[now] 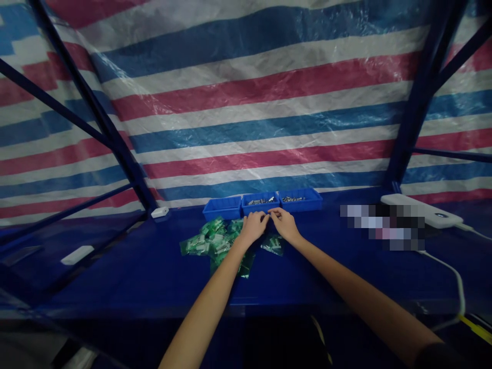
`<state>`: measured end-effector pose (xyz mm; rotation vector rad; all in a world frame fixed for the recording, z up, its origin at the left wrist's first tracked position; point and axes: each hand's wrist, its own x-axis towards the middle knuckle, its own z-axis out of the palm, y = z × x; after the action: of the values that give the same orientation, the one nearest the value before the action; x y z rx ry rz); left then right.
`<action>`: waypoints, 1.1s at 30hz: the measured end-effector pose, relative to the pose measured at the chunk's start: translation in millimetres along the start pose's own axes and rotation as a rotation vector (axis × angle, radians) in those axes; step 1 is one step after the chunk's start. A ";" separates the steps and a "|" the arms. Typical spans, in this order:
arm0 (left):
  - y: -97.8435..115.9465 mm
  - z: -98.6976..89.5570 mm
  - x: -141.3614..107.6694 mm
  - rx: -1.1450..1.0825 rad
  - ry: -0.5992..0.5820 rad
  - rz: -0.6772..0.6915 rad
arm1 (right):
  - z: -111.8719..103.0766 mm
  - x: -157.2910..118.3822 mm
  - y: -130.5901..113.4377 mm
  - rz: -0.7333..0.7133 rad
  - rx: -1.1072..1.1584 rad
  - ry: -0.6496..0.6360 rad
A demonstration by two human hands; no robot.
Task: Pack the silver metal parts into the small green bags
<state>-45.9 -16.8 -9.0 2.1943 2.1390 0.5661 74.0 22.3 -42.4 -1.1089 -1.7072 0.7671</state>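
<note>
My left hand [253, 226] and my right hand [285, 224] nearly meet at the front of the blue bins. The fingers of both are bent and closed at the tips, and whatever they pinch is too small or hidden to name. Beneath and left of my left hand lies a heap of small clear-and-green plastic bags [207, 242] with pale pieces inside. One separate bag [273, 245] rests on the table just below my right hand. Small metal parts fill the bottoms of the middle bin [251, 209] and the right bin [307, 204].
A third blue bin [223, 209] stands at the left of the row. White devices [160, 211] lie at the left, and a white power bank [423, 210] with a cable is at the right beside a blurred patch. Blue metal posts and a striped tarpaulin [261, 123] enclose the blue table [146, 277].
</note>
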 end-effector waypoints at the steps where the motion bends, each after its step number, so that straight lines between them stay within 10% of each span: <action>1: -0.2 1.0 1.3 -0.035 0.003 0.003 | -0.7 -0.1 -1.5 -0.006 0.029 0.011; 13: -4.3 -0.9 4.6 -0.085 0.205 -0.114 | 14.0 -8.2 -11.0 0.036 0.492 -0.040; 26: -13.9 -25.9 -0.4 0.044 0.107 -0.173 | -11.6 10.2 -0.8 0.170 0.228 0.162; 33: -17.8 -26.5 -0.3 -0.054 -0.097 -0.043 | -14.6 13.3 -12.7 0.076 0.585 -0.061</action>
<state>-70.2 -22.2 10.9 2.0973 2.0918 0.4986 81.2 29.6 -21.2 -0.7465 -1.3581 1.2590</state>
